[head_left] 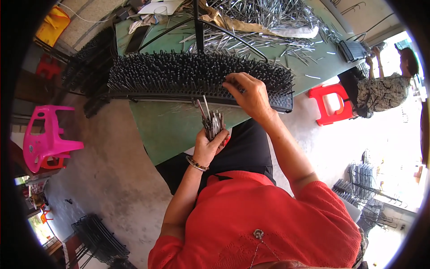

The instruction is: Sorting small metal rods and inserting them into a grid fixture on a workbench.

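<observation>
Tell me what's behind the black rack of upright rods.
Behind the rack, loose metal rods lie heaped on the green table, a brownish sheet among them. The rack hides whatever lies close behind it.

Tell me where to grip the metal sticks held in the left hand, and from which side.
Probably pinch the far ends of the metal sticks, coming from the right: those ends jut bare past the left hand, which wraps their nearer part.
</observation>
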A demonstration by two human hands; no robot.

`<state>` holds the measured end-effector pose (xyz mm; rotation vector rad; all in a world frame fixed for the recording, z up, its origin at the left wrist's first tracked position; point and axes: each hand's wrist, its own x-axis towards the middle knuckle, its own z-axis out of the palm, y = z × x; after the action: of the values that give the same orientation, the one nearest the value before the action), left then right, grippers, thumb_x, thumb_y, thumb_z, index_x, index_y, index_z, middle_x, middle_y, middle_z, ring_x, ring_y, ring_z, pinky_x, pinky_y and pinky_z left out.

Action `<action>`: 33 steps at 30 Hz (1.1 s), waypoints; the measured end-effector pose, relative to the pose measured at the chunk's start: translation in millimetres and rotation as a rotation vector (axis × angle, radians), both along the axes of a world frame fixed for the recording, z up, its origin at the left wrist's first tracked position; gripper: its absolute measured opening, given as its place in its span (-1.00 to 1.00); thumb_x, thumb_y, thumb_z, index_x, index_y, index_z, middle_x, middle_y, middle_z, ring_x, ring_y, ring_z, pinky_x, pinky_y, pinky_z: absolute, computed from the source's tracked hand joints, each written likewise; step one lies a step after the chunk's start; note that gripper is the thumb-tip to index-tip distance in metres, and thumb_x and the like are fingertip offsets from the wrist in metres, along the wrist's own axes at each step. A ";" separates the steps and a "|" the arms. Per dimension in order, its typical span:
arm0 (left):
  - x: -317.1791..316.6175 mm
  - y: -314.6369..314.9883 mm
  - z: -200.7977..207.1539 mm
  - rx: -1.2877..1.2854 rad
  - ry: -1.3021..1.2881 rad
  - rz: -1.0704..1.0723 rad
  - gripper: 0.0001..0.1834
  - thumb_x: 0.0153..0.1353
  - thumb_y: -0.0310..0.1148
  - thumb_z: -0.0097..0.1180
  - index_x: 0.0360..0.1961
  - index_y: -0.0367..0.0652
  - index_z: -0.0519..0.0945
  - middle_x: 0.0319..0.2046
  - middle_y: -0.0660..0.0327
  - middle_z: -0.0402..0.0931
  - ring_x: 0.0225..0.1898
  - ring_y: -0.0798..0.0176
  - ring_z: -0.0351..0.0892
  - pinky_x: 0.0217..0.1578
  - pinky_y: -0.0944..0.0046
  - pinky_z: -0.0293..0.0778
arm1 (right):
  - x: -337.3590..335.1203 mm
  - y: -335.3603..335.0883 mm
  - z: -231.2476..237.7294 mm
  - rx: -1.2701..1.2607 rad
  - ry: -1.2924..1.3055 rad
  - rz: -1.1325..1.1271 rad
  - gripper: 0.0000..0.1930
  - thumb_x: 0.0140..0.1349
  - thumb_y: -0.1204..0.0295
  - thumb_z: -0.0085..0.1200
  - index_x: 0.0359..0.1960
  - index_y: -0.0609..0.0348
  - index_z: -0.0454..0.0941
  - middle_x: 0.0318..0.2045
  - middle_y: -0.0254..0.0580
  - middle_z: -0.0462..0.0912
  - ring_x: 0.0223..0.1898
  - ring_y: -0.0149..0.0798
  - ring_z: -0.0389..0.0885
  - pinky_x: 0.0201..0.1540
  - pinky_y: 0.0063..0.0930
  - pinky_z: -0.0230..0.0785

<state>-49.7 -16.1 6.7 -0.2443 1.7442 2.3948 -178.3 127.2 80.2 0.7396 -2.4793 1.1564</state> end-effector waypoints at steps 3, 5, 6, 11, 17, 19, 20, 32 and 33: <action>0.3 4.7 3.1 0.034 -0.019 0.016 -0.85 0.20 -0.42 0.18 -0.28 -0.25 0.51 -0.49 0.29 0.57 -0.52 0.51 0.52 -0.55 0.50 0.40 | -1.8 0.9 -6.4 -0.055 -0.003 -0.014 -0.78 0.07 0.51 0.23 -0.21 0.21 0.57 -0.41 -0.18 0.62 -0.41 -0.26 0.64 -0.40 -0.46 0.48; 1.1 6.9 3.8 0.042 -0.008 0.023 -0.85 0.20 -0.42 0.18 -0.27 -0.25 0.51 -0.48 0.27 0.58 -0.51 0.50 0.53 -0.54 0.50 0.41 | -1.7 0.2 -7.4 -0.059 0.003 -0.021 -0.75 0.07 0.51 0.24 -0.18 0.21 0.57 -0.41 -0.19 0.62 -0.40 -0.27 0.64 -0.40 -0.46 0.47; 1.4 7.8 4.4 0.050 0.003 0.028 -0.84 0.20 -0.42 0.18 -0.26 -0.25 0.51 -0.46 0.25 0.59 -0.50 0.49 0.55 -0.54 0.49 0.42 | -1.7 -0.1 -8.0 -0.062 0.010 -0.030 -0.72 0.07 0.51 0.24 -0.15 0.20 0.56 -0.40 -0.20 0.62 -0.40 -0.29 0.64 -0.39 -0.46 0.47; 2.6 9.9 8.7 0.120 -0.027 -0.015 -0.84 0.20 -0.42 0.18 -0.26 -0.26 0.51 -0.45 0.23 0.59 -0.49 0.46 0.56 -0.54 0.49 0.43 | 1.9 -1.1 -8.0 0.018 0.097 -0.016 -0.67 0.05 0.53 0.24 -0.10 0.21 0.54 -0.36 -0.18 0.61 -0.36 -0.22 0.64 -0.35 -0.42 0.47; 1.1 5.7 10.9 0.145 -0.067 -0.133 -0.82 0.20 -0.43 0.18 -0.22 -0.27 0.51 -0.43 0.23 0.59 -0.49 0.46 0.54 -0.55 0.48 0.41 | -0.3 -0.1 -10.6 -0.037 0.208 -0.027 -0.76 0.07 0.50 0.24 -0.20 0.25 0.60 -0.32 -0.13 0.60 -0.35 -0.16 0.61 -0.29 -0.40 0.46; 0.0 4.0 14.3 0.130 -0.071 -0.166 -0.80 0.20 -0.42 0.18 -0.20 -0.27 0.51 -0.43 0.24 0.58 -0.49 0.47 0.54 -0.56 0.49 0.40 | 2.5 -1.1 -1.3 -0.090 0.184 -0.034 -0.78 0.10 0.46 0.23 -0.22 0.27 0.61 -0.31 -0.13 0.60 -0.34 -0.19 0.60 -0.27 -0.42 0.46; -0.3 3.4 16.1 0.151 -0.055 -0.181 -0.79 0.19 -0.42 0.19 -0.18 -0.27 0.51 -0.43 0.24 0.58 -0.50 0.47 0.54 -0.56 0.49 0.40 | 4.3 0.4 9.2 -0.123 -0.012 0.073 -0.78 0.13 0.41 0.21 -0.22 0.28 0.61 -0.32 -0.16 0.61 -0.32 -0.25 0.59 -0.25 -0.45 0.44; -1.1 1.5 18.4 0.167 -0.126 -0.374 -0.81 0.23 -0.38 0.14 -0.19 -0.24 0.52 -0.42 0.26 0.56 -0.46 0.46 0.53 -0.51 0.48 0.44 | 5.4 15.3 37.9 -0.327 -0.598 0.070 -0.80 0.16 0.42 0.22 -0.29 0.35 0.61 -0.52 -0.39 0.61 -0.43 -0.62 0.47 -0.37 -0.68 0.33; 0.1 3.3 16.4 0.208 -0.139 -0.347 -0.80 0.23 -0.38 0.13 -0.17 -0.24 0.52 -0.42 0.26 0.56 -0.46 0.45 0.54 -0.50 0.47 0.45 | 1.5 18.2 33.9 -0.266 -0.530 -0.008 -0.80 0.15 0.44 0.23 -0.29 0.34 0.61 -0.53 -0.39 0.61 -0.45 -0.65 0.45 -0.40 -0.73 0.30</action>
<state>-49.6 -12.7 23.2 -0.0696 1.3389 2.2227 -176.8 145.4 114.1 0.3813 -2.6344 1.8290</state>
